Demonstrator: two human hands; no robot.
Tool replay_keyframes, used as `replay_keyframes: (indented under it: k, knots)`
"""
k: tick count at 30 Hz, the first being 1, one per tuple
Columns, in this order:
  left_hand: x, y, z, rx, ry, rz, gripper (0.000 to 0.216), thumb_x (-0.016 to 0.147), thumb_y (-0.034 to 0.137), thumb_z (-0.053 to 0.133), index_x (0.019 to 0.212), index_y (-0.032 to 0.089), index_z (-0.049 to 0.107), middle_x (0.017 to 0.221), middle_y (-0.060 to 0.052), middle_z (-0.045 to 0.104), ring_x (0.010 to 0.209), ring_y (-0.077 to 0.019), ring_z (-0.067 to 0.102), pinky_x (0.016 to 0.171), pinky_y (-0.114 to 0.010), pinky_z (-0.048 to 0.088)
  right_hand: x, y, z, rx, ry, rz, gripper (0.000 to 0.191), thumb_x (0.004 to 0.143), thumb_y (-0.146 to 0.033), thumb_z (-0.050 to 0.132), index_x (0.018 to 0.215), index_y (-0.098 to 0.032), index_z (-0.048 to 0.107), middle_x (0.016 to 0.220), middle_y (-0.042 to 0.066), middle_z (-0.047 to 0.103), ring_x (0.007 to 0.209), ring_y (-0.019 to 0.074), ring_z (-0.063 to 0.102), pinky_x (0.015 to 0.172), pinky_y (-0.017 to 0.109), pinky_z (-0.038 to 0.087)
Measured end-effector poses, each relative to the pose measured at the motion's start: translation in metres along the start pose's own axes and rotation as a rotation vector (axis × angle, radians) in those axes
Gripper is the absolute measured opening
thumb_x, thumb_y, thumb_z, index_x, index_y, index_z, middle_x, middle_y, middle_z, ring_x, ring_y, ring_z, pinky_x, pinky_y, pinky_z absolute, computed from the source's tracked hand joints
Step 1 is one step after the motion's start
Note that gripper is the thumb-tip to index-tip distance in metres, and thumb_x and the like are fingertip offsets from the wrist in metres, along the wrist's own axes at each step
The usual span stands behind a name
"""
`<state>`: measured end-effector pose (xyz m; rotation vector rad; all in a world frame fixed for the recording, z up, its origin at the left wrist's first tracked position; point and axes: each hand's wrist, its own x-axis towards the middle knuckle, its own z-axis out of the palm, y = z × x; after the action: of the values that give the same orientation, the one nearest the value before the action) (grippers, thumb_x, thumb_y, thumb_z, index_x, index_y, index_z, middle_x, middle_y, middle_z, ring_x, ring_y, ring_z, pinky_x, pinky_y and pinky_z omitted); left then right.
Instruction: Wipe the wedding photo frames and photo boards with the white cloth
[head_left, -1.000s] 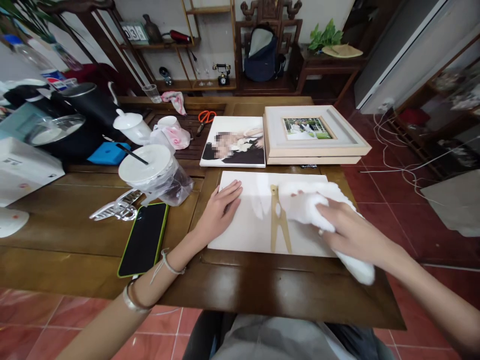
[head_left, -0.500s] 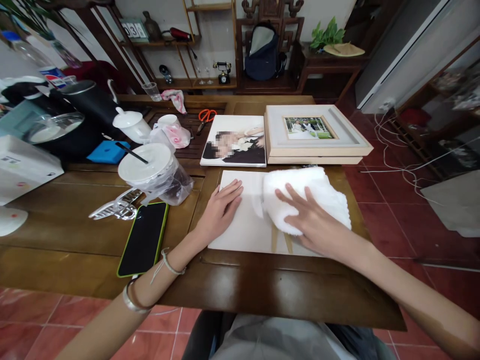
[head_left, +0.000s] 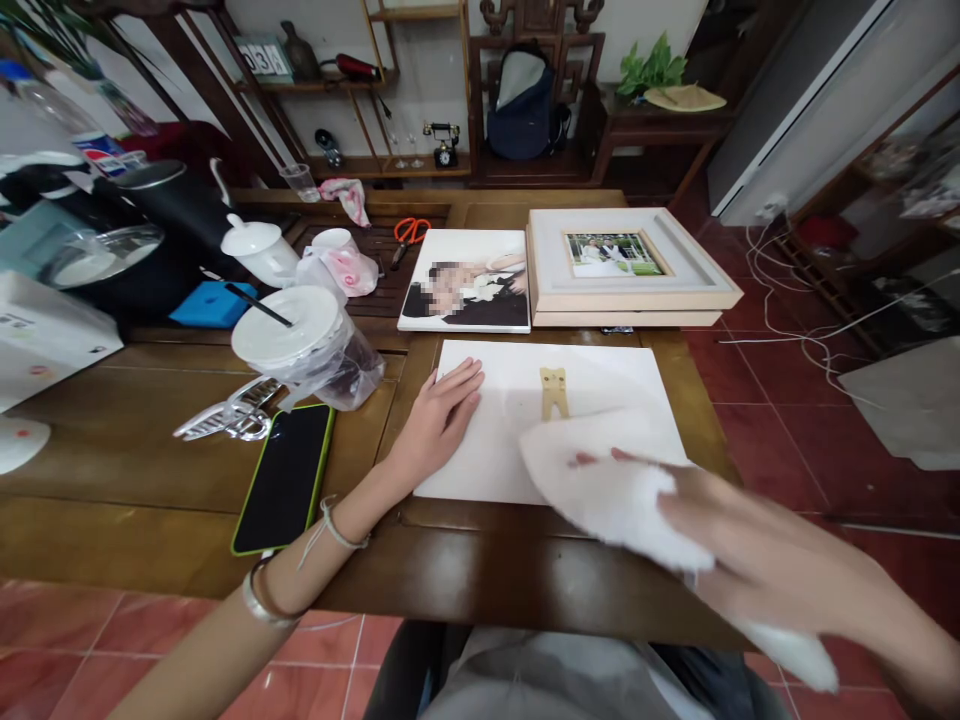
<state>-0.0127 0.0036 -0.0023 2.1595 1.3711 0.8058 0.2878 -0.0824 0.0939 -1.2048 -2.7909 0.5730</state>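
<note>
A white board, the back of a picture with a tan wooden stand piece on it, lies flat on the brown table in front of me. My left hand rests flat with fingers stretched out on the board's left edge. My right hand is blurred by motion at the board's near right corner, pressing on a white cloth that covers that corner.
A photo print and a stack of framed pictures lie behind the board. Left of it are a black phone in a green case, a hair claw, a bagged lidded cup, teaware, orange scissors.
My right hand swept the cloth up over the board's middle, then back toward me to the near right corner, uncovering the stand piece. My left hand stayed put.
</note>
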Motion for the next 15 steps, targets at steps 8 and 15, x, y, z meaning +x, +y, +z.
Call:
replay_keyframes:
  k: [8,15]
  knots:
    - [0.0,0.001,0.0,-0.004,-0.001,-0.006,0.036,0.098,0.03,0.042,0.127,0.022,0.061,0.141,-0.009,0.054,0.137,-0.0229,0.044,0.117,-0.053,0.025,0.099,0.044,-0.003,-0.137,0.151,0.068,0.014,0.078,-0.011,0.046,0.085,-0.019,0.054,0.091,0.013,0.063,0.101,0.0314,0.059,0.079,0.043,0.049]
    - [0.0,0.001,0.0,-0.001,-0.002,0.0,0.036,0.098,0.029,0.042,0.128,0.024,0.06,0.141,-0.008,0.054,0.137,-0.0227,0.044,0.116,-0.054,0.025,0.116,0.031,0.011,-0.217,0.028,-0.09,0.036,0.072,-0.004,0.053,0.105,-0.011,0.065,0.149,0.024,0.039,0.145,0.0391,0.017,0.111,0.067,0.019]
